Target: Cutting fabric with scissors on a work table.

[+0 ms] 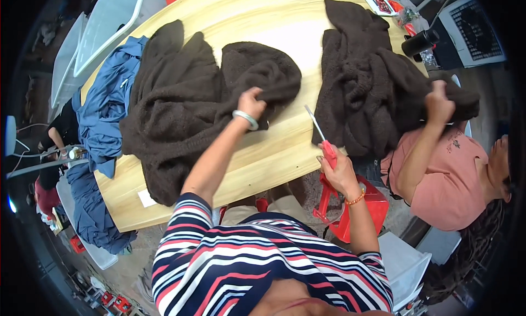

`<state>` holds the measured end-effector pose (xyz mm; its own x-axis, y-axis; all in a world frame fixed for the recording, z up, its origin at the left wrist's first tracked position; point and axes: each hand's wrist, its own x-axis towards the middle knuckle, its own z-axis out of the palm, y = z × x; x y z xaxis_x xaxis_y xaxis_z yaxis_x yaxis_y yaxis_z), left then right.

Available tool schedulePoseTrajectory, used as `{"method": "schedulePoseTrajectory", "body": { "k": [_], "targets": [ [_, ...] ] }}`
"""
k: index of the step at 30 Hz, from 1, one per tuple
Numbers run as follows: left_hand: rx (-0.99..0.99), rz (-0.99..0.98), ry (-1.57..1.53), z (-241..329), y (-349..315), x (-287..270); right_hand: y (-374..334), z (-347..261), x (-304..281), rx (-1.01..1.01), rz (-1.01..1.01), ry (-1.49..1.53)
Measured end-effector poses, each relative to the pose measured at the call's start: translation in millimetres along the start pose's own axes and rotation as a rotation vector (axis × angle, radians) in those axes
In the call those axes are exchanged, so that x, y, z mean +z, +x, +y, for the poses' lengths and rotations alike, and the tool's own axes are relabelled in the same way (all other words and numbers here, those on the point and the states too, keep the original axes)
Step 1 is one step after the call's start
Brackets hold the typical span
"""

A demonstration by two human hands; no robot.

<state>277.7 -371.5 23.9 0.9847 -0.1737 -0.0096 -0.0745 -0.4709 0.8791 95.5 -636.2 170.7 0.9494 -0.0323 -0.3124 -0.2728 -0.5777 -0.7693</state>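
Plainly, the dark brown knit garment lay across the left of the wooden surface, pinched by the left hand. The right hand clasped a red-handled cutting tool — blade angled up and leftward. Blue cloth crowded the garment's left side; rightward lay another brown garment, a co-worker's hand at its end. Both forearms reached forward — the left one farther.

Glare is washing out the table up top, shadows are pooling in the folds of the brown cloth, a co-worker's hand is blurring slightly, a bluish-white glow is flaring far left, fisheye is bowing edges, corners are going black.
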Motion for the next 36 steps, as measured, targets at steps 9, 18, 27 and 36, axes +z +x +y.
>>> {"method": "schedulePoseTrajectory", "body": {
  "k": [9, 18, 27, 36],
  "targets": [
    [-0.317, 0.306, -0.770, -49, -56, -110, 43, -118, 49, -0.292, -0.440, -0.385],
    [-0.062, 0.478, -0.727, 39, -82, -233, 39, -176, 75, -0.333, -0.476, -0.277],
    [-0.330, 0.371, 0.746, -20, -140, -369, 47, -167, 119, -0.402, -0.267, -0.222],
    [-0.004, 0.113, 0.104, 3, -121, -344, 65, -185, 140, -0.349, -0.357, -0.296]
  ]
}}
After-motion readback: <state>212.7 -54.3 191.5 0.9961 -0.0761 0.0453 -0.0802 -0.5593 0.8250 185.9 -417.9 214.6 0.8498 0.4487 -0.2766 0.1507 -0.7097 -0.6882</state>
